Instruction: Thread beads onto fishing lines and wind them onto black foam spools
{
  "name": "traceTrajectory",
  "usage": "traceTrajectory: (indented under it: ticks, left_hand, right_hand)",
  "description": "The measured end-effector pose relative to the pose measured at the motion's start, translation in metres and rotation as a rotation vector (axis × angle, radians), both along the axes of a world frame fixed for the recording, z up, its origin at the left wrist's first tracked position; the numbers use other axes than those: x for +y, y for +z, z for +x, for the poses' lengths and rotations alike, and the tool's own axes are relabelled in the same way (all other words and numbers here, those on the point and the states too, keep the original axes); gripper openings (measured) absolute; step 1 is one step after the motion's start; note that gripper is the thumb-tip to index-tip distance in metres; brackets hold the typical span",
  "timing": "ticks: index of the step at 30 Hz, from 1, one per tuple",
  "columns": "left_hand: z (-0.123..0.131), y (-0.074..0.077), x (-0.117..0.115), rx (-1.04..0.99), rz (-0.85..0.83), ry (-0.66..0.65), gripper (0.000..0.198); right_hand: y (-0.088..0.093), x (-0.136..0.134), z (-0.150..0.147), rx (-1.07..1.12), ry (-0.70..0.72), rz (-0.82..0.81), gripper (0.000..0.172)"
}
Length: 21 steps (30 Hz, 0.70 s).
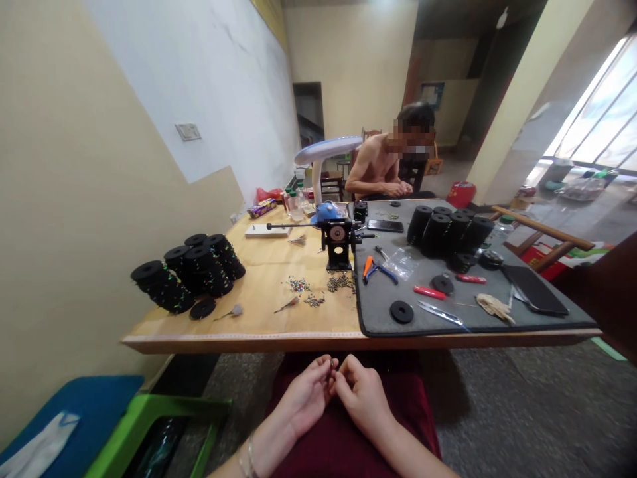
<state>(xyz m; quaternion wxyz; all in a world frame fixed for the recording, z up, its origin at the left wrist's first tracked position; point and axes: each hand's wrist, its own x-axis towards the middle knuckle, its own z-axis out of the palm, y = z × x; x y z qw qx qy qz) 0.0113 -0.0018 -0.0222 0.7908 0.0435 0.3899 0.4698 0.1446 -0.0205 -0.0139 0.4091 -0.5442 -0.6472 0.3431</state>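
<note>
My left hand and my right hand meet just in front of the table's edge, above a dark red cloth. The thumb and fingers of each are pinched together. A tiny dark bit shows at the left fingertips, too small to name. Whatever lies between the right fingers is hidden. Closest to them on the wooden tabletop are small coloured beads, little metal pieces and a brush-like piece with an orange-red part. Behind these stands a black hand-cranked winder.
Black foam spools are stacked at left, with more spools on the grey mat. Pliers, scissors and a phone lie there too. A lamp rises behind the winder; another person sits across the table.
</note>
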Motion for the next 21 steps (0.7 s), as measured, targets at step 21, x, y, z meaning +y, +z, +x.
traceTrajectory:
  ticks: [21]
  left_hand:
    - [-0.002, -0.009, 0.000, 0.000, 0.069, -0.032, 0.013]
  right_hand:
    - [-0.003, 0.000, 0.001, 0.019, 0.020, -0.040, 0.019]
